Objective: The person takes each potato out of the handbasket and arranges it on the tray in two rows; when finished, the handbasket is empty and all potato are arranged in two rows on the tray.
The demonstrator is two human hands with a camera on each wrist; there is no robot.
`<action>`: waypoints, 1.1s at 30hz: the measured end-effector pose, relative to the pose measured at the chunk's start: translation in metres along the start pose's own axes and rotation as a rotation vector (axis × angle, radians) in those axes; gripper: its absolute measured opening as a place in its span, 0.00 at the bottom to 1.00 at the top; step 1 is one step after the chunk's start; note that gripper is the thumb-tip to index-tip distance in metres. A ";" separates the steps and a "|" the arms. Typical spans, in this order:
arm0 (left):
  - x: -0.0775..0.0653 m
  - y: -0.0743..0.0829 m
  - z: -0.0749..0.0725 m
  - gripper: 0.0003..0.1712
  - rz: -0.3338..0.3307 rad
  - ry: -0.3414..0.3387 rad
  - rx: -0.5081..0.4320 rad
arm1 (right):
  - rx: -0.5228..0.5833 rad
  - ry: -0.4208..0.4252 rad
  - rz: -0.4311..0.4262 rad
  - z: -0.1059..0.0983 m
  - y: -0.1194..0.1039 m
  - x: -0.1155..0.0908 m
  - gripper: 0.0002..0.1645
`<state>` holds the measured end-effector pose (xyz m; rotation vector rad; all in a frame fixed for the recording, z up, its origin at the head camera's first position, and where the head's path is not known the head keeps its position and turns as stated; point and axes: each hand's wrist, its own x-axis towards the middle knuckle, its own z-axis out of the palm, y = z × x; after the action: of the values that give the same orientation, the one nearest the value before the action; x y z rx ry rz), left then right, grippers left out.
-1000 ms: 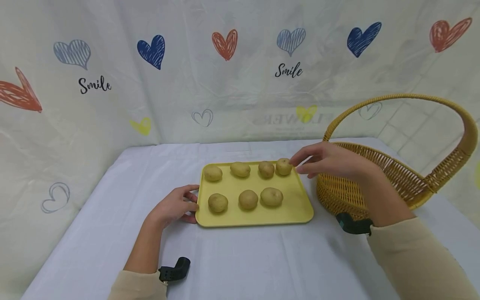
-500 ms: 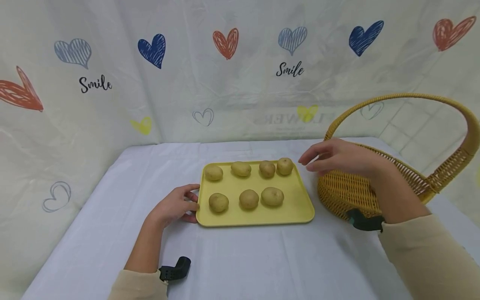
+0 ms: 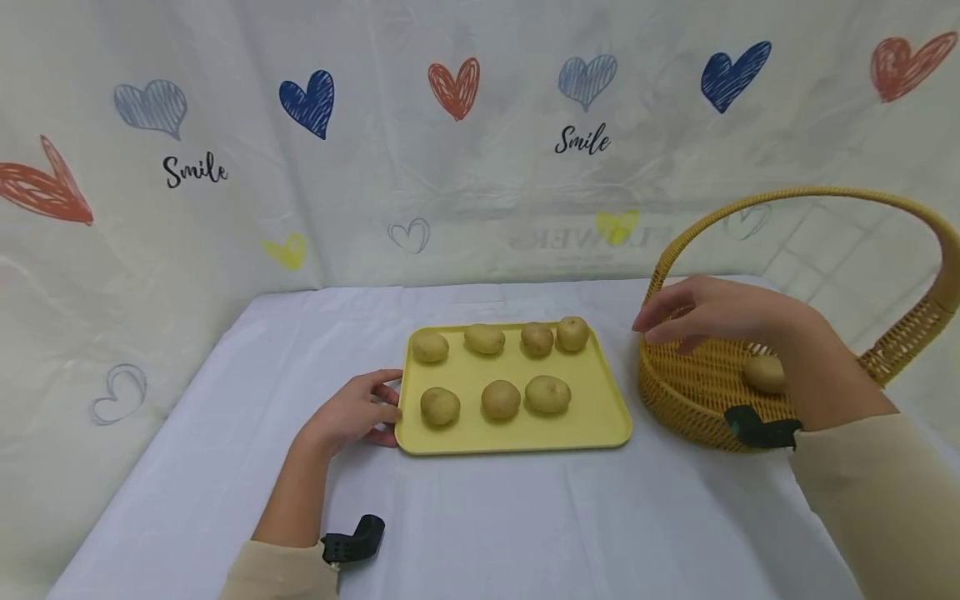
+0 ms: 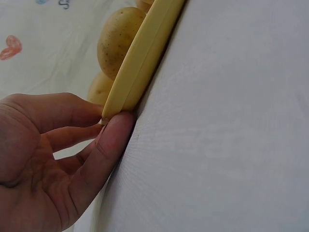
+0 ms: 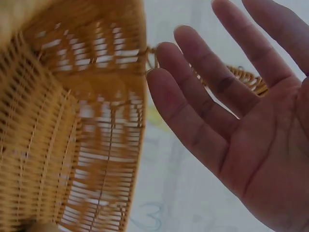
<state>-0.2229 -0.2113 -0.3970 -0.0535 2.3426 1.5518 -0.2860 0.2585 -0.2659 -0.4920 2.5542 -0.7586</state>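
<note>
A yellow tray [image 3: 577, 429] on the table carries several potatoes in two rows, four sides of its rim showing. My left hand [image 3: 352, 412] holds the tray's left edge; in the left wrist view, fingers and thumb [image 4: 113, 140] meet at its corner, close beside a potato [image 4: 118, 41]. My right hand [image 3: 712, 312] hovers over the near-left part of a wicker basket [image 3: 686, 408], holding nothing. Its fingers spread apart, palm visible, in the right wrist view, beside the basket's woven wall [image 5: 111, 145]. Inside the basket lies a potato [image 3: 763, 373], partly covered by the right forearm.
The basket's tall arched handle [image 3: 795, 193] rises above the right forearm. A white cloth [image 3: 480, 517] covers the table, and a curtain [image 3: 480, 183] printed with hearts hangs behind it. Each wrist wears a black camera.
My right hand has moved right, from beside the tray's back-right potato to over the basket. A potato in the basket has come into sight. The left hand stays at the tray.
</note>
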 end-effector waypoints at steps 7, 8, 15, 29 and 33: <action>-0.001 0.000 0.000 0.42 -0.005 0.001 0.008 | 0.033 -0.052 0.040 -0.014 0.020 -0.002 0.29; -0.001 0.000 0.000 0.42 -0.006 0.003 0.009 | 0.036 -0.046 0.042 -0.016 0.022 -0.002 0.30; 0.000 -0.003 -0.001 0.41 -0.012 0.008 0.012 | 0.023 -0.025 0.057 -0.026 0.039 -0.001 0.34; 0.003 -0.002 -0.001 0.42 0.000 0.001 0.011 | -0.139 -0.076 0.244 -0.045 0.073 -0.007 0.36; 0.004 -0.002 0.000 0.42 0.009 -0.003 0.007 | -0.159 -0.072 0.288 -0.044 0.083 -0.008 0.35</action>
<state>-0.2264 -0.2117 -0.3998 -0.0393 2.3488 1.5473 -0.3183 0.3460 -0.2781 -0.1879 2.5534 -0.4301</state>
